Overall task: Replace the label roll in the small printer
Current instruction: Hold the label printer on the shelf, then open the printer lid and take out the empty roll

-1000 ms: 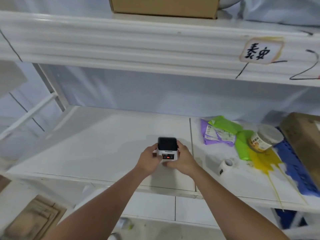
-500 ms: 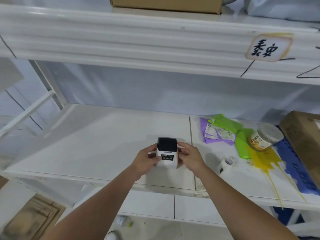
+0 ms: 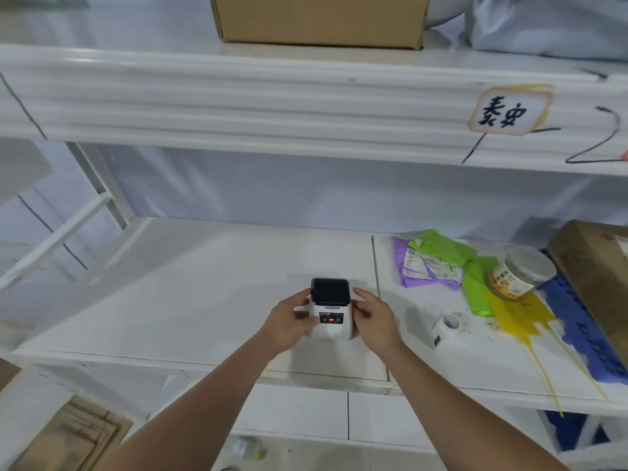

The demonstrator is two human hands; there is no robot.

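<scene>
The small white printer (image 3: 330,312) with a black lid and a red light on its front panel stands on the white shelf (image 3: 190,300), its lid closed. My left hand (image 3: 289,319) grips its left side, thumb on the front. On the printer's right side rests my right hand (image 3: 375,317), fingers spread along it. A white label roll (image 3: 448,326) lies on the shelf to the right of my right hand, apart from it.
At the right of the shelf lie purple and green mailer bags (image 3: 438,263), a tipped plastic jar (image 3: 521,275), a yellow bag (image 3: 520,317), a blue crate (image 3: 591,331) and a cardboard box (image 3: 598,270). Another cardboard box (image 3: 319,18) sits on the upper shelf.
The printer has settled lower onto the shelf between my hands. My right hand's fingers have loosened and spread along its side; the red light shows again.
</scene>
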